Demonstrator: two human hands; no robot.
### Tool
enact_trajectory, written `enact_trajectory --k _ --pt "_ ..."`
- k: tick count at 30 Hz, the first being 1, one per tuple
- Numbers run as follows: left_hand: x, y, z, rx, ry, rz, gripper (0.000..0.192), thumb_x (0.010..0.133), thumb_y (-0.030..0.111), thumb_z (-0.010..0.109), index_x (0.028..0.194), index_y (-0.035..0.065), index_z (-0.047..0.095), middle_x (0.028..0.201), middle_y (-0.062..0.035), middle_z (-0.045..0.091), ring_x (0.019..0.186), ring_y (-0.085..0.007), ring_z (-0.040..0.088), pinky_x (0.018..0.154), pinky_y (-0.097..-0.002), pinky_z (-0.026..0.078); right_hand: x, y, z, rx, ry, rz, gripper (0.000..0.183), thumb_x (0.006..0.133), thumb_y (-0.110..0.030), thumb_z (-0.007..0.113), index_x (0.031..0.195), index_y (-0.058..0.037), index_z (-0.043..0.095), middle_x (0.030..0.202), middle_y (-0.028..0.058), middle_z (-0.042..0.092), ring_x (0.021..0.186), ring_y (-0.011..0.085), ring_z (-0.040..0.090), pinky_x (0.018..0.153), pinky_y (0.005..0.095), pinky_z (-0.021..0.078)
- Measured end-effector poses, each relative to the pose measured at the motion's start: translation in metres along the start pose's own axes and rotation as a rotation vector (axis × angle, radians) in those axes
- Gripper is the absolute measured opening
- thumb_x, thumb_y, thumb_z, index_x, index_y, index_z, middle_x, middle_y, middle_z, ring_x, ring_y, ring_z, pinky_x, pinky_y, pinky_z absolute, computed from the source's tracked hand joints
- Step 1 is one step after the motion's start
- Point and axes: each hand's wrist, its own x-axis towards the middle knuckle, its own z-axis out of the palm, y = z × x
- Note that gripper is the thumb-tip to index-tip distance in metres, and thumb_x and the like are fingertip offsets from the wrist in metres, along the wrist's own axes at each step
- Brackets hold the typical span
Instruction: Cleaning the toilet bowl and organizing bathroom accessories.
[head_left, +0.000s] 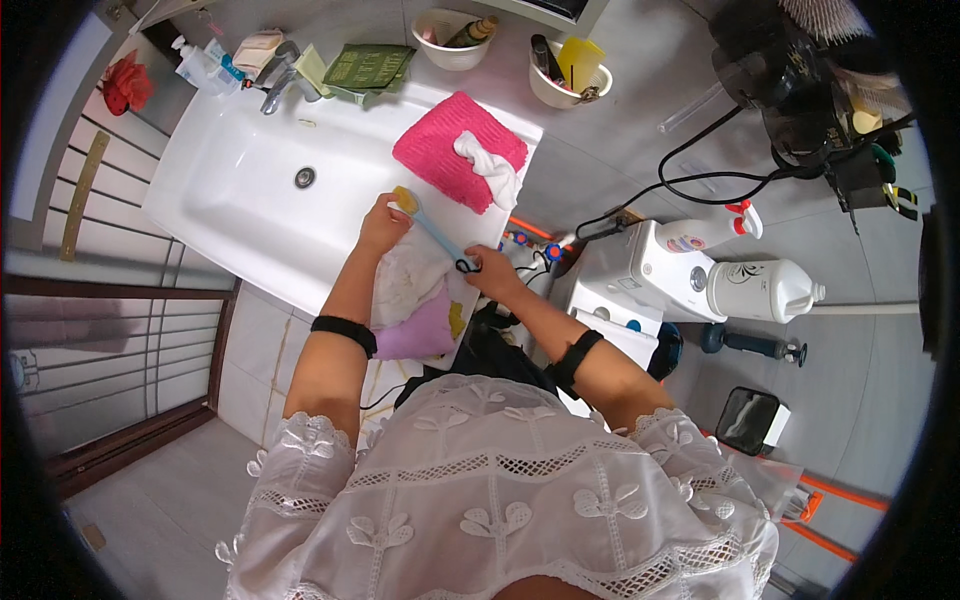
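Observation:
Over the right part of a white washbasin (225, 135), a long-handled brush with a light blue handle (439, 234) spans both hands. My left hand (385, 225) grips it near its yellowish head (406, 200). The handle's other end, with a black loop, is held in my right hand (491, 271). Below the brush lie a wet white cloth (405, 281) and a purple cloth (416, 328) with a yellow-green part. A folded pink towel (457, 146) rests on the basin's ledge, with a twisted white cloth (487, 169) on top.
A chrome faucet (281, 79), green packets (369, 67) and several bottles stand along the basin's back edge. Two white bowls (452, 56) of small items sit behind it. At right are a white appliance (645, 270), a spray bottle (697, 232), a white jug (757, 290) and a black cable (667, 180).

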Motion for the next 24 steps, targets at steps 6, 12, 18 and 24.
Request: enact_trajectory --k 6,12,18,24 --pt "-0.029 0.067 0.010 0.435 0.351 0.307 0.066 0.067 0.006 0.069 0.127 0.0120 0.044 0.118 -0.0158 0.049 0.092 -0.0275 0.057 0.080 -0.0349 0.047 -0.016 -0.011 -0.061 0.747 0.128 0.178 0.023 0.090 -0.010 0.052 0.108 0.0039 0.057 0.071 0.0073 0.058 0.055 0.0117 0.056 0.051 0.0250 0.0474" --pt "-0.051 0.138 0.017 0.173 -0.090 0.726 0.029 0.076 0.002 0.062 0.105 0.0041 0.062 0.098 -0.0126 0.061 0.089 -0.0251 0.059 0.077 -0.0325 0.047 -0.066 -0.046 -0.130 0.766 0.299 0.059 0.019 0.092 -0.015 0.051 0.100 0.0015 0.057 0.068 0.0051 0.057 0.053 0.0101 0.055 0.047 0.0229 0.0440" --pt "-0.101 0.216 0.048 -0.058 -0.727 0.378 0.016 0.083 0.012 0.064 0.097 0.0039 0.062 0.072 0.0040 0.055 0.062 -0.0046 0.048 0.054 -0.0198 0.037 -0.140 -0.040 -0.215 0.711 0.515 -0.065 0.021 0.094 -0.016 0.048 0.110 -0.0026 0.050 0.068 0.0045 0.057 0.053 0.0083 0.052 0.049 0.0213 0.0438" --pt "-0.146 0.287 0.086 0.382 -0.374 0.944 0.014 0.070 0.008 0.070 0.081 0.0022 0.063 0.071 -0.0063 0.057 0.066 -0.0215 0.054 0.058 -0.0322 0.043 -0.199 -0.072 -0.281 -0.646 0.645 -0.251 0.037 0.067 -0.008 0.068 0.103 -0.0053 0.062 0.106 0.0128 0.055 0.097 0.0301 0.053 0.087 0.0413 0.0407"
